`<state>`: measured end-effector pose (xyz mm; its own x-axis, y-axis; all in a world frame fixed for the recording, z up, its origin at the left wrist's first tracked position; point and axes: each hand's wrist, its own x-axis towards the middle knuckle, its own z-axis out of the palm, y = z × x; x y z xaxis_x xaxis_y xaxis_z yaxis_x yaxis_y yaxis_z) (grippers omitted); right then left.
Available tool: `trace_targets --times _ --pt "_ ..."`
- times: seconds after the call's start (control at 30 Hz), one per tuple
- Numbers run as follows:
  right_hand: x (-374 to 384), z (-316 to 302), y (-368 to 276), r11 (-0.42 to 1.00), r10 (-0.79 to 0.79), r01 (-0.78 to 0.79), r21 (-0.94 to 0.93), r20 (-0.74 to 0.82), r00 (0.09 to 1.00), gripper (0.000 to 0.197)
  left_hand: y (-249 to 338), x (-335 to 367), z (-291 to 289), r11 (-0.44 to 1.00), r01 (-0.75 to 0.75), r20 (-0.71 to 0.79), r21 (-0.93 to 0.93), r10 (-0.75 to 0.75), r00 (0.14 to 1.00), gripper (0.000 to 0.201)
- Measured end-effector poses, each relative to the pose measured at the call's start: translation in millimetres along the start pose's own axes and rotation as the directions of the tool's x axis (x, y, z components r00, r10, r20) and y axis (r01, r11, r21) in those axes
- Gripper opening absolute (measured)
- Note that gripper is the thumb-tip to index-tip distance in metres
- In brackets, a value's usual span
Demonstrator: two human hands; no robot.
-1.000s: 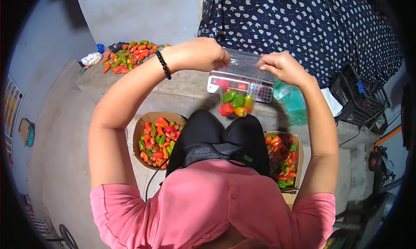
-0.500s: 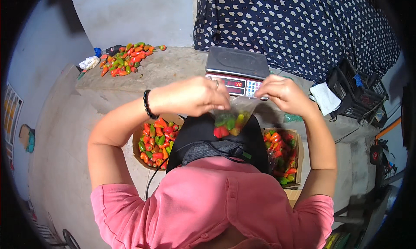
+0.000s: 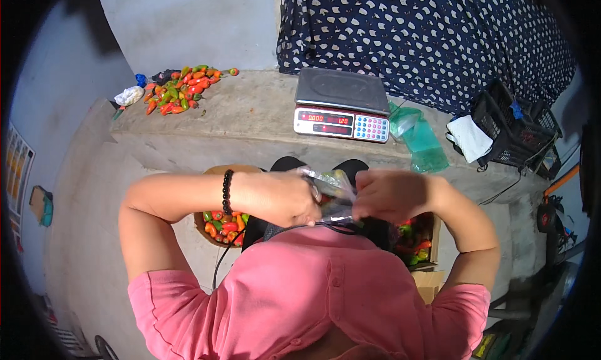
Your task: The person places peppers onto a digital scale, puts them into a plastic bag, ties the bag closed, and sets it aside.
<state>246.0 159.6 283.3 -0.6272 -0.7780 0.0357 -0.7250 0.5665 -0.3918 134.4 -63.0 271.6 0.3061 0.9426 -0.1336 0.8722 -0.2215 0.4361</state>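
Note:
Close to my lap, a clear plastic bag of peppers [image 3: 335, 186] is stretched between my two hands, its film creased and shiny. My left hand [image 3: 285, 197], below a black bead bracelet, is closed on the bag's left side. The bag's other side is gripped by my right hand [image 3: 389, 196], which is partly smeared by motion. Most of the peppers inside are hidden by film and fingers. Beyond my hands, a digital scale [image 3: 341, 123] with a lit red display and a bare grey pan stands on the concrete ledge.
Red, orange and green peppers [image 3: 181, 92] lie heaped on the ledge [image 3: 256, 113] at far left. Boxes of peppers flank my legs, a left box [image 3: 203, 235] and a right box [image 3: 434, 244]. Green plastic bags [image 3: 426, 144], a white cloth [image 3: 469, 138] and black crates [image 3: 516, 131] are at right.
Both hands have come back from beside the scale toward my lap with the bag. The bag was hanging upright; now it is drawn sideways between them. The scale's front is uncovered.

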Motion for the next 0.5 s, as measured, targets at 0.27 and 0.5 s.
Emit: trace_targets --times 0.27,0.5 --pt "3 -40 7 0.575 0.153 -0.285 -0.767 -0.242 0.958 0.009 -24 -3 -65 0.804 0.152 -0.072 0.574 -0.135 0.988 0.013" --pt "3 -46 56 0.835 0.258 -0.503 -0.223 -0.649 0.716 0.029 -45 4 -96 0.785 0.341 -0.329 0.518 -0.185 0.926 0.019"
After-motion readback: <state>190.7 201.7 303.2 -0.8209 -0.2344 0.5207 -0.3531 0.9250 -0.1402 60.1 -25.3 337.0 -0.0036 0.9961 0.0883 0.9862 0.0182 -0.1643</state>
